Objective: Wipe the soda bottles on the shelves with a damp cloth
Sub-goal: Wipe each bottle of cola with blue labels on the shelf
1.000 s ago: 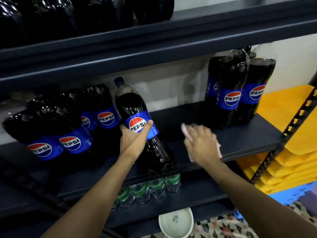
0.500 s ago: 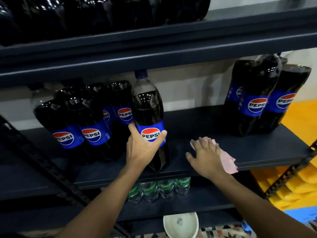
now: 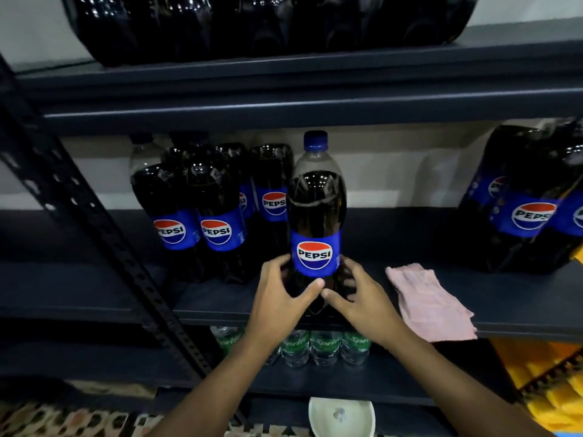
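A cola bottle [image 3: 317, 212] stands upright near the front of the middle shelf [image 3: 520, 326]. The left hand [image 3: 277, 299] and right hand [image 3: 362, 302] both curl round the bottle's lower part, thumbs nearly meeting in front, just under its label. The pink cloth [image 3: 430, 302] lies loose on the shelf just right of the bottle, in neither hand. More cola bottles [image 3: 202, 216] crowd just left of it.

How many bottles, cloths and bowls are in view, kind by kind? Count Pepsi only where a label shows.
Held Pepsi bottle: 1
Other Pepsi bottles, label showing: 7
Sprite bottles showing: 4
Pink cloth: 1
White bowl: 1
Total: 14
Top-shelf bottles: too blurred to count
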Demonstrator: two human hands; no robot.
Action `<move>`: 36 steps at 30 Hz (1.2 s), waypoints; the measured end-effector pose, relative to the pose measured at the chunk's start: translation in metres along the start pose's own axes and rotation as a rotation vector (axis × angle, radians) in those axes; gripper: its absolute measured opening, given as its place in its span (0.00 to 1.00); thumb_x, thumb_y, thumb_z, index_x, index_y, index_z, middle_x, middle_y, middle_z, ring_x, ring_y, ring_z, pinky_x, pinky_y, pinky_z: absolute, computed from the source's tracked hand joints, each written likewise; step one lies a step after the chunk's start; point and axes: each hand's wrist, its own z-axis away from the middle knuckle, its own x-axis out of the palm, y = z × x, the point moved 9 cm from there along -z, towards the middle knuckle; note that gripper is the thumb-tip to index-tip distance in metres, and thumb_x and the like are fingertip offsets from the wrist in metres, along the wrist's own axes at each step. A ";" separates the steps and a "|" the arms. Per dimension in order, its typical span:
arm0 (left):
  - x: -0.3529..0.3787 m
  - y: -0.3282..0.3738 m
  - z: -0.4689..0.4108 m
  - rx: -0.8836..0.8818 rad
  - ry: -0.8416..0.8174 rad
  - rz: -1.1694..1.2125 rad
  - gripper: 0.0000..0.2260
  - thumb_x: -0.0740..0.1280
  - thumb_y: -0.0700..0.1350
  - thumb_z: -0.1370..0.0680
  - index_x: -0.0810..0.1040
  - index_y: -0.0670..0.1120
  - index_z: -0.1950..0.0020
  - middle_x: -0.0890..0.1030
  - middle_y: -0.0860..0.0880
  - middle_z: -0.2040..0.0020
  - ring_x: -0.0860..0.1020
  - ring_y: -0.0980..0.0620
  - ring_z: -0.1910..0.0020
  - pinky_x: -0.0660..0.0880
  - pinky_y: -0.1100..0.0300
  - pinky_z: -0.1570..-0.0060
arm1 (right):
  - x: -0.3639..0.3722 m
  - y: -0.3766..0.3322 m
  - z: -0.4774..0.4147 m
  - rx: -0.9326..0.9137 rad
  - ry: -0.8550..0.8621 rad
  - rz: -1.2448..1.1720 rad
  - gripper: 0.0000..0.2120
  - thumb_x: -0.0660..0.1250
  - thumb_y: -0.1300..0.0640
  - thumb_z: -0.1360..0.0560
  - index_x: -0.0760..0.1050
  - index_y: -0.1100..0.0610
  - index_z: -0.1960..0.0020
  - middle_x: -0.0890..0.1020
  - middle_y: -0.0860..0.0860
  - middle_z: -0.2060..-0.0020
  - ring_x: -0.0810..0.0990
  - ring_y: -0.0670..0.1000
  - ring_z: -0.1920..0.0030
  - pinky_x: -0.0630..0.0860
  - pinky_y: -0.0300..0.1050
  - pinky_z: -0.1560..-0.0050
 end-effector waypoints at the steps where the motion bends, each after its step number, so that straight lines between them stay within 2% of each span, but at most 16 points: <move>1: -0.003 -0.011 0.003 -0.023 0.017 -0.022 0.27 0.79 0.58 0.26 0.71 0.58 0.31 0.73 0.60 0.34 0.77 0.62 0.36 0.77 0.64 0.42 | 0.003 0.001 -0.002 0.007 0.002 -0.009 0.37 0.75 0.46 0.24 0.62 0.46 0.21 0.75 0.42 0.32 0.75 0.42 0.35 0.77 0.45 0.37; 3: -0.008 -0.025 0.006 -0.060 0.045 -0.018 0.24 0.77 0.59 0.24 0.73 0.57 0.33 0.76 0.58 0.34 0.78 0.59 0.37 0.79 0.61 0.43 | 0.009 -0.001 -0.007 0.014 -0.008 -0.029 0.35 0.75 0.46 0.24 0.62 0.46 0.22 0.76 0.45 0.31 0.75 0.44 0.33 0.77 0.46 0.37; 7: -0.020 -0.032 0.001 -0.089 0.127 -0.006 0.23 0.76 0.57 0.23 0.76 0.51 0.31 0.77 0.57 0.35 0.79 0.58 0.39 0.82 0.54 0.41 | 0.022 -0.013 -0.022 -0.026 -0.032 -0.024 0.35 0.73 0.48 0.22 0.61 0.50 0.20 0.73 0.47 0.27 0.74 0.48 0.30 0.76 0.51 0.32; 10: -0.029 -0.034 -0.005 -0.107 0.178 -0.024 0.24 0.75 0.55 0.21 0.76 0.48 0.29 0.76 0.55 0.35 0.80 0.55 0.40 0.81 0.58 0.43 | 0.036 -0.023 -0.037 -0.047 -0.063 -0.014 0.35 0.72 0.48 0.21 0.60 0.50 0.19 0.71 0.49 0.25 0.74 0.51 0.29 0.75 0.52 0.31; 14: -0.043 -0.037 -0.011 -0.129 0.246 -0.044 0.24 0.75 0.53 0.21 0.76 0.44 0.29 0.77 0.51 0.34 0.80 0.54 0.41 0.77 0.62 0.47 | 0.054 -0.030 -0.054 -0.040 -0.098 0.014 0.36 0.69 0.47 0.19 0.57 0.47 0.17 0.70 0.51 0.28 0.76 0.53 0.32 0.76 0.53 0.33; 21: -0.057 -0.043 -0.020 -0.131 0.298 -0.078 0.25 0.73 0.54 0.20 0.76 0.42 0.26 0.77 0.47 0.33 0.81 0.49 0.42 0.81 0.50 0.39 | 0.073 -0.040 -0.073 -0.051 -0.113 0.064 0.35 0.69 0.46 0.20 0.58 0.49 0.18 0.71 0.52 0.25 0.77 0.55 0.32 0.76 0.57 0.33; 26: -0.060 -0.045 -0.024 -0.122 0.309 -0.084 0.26 0.73 0.53 0.19 0.76 0.41 0.25 0.77 0.46 0.32 0.82 0.49 0.42 0.80 0.52 0.39 | 0.077 -0.040 -0.077 -0.048 -0.112 0.083 0.35 0.69 0.46 0.20 0.58 0.49 0.18 0.72 0.52 0.26 0.78 0.55 0.35 0.77 0.58 0.35; 32: -0.061 -0.046 -0.026 -0.123 0.308 -0.090 0.26 0.74 0.54 0.20 0.77 0.42 0.26 0.77 0.47 0.33 0.82 0.50 0.44 0.80 0.57 0.43 | 0.079 -0.038 -0.080 -0.035 -0.136 0.088 0.36 0.68 0.45 0.20 0.56 0.47 0.18 0.72 0.51 0.26 0.77 0.56 0.33 0.76 0.59 0.34; 36: -0.061 -0.044 -0.027 -0.118 0.304 -0.103 0.25 0.75 0.53 0.21 0.78 0.42 0.28 0.79 0.46 0.34 0.83 0.49 0.45 0.81 0.55 0.44 | 0.080 -0.037 -0.084 -0.024 -0.153 0.101 0.36 0.68 0.46 0.20 0.55 0.46 0.18 0.73 0.51 0.27 0.79 0.56 0.35 0.76 0.58 0.33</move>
